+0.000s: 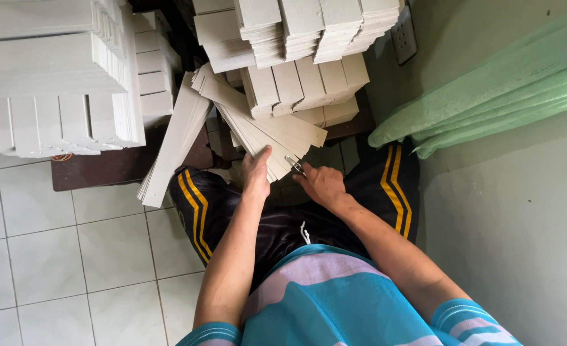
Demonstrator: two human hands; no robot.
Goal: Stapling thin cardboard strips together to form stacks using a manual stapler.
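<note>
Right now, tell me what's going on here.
A seated person leans over a fanned bundle of pale card strips that slopes down from a low dark table. The left hand presses on the bundle's lower end. The right hand pinches a small metal clip at the bundle's edge. More stacks of card are piled on the table and behind it, and green sheeting lies on the right.
</note>
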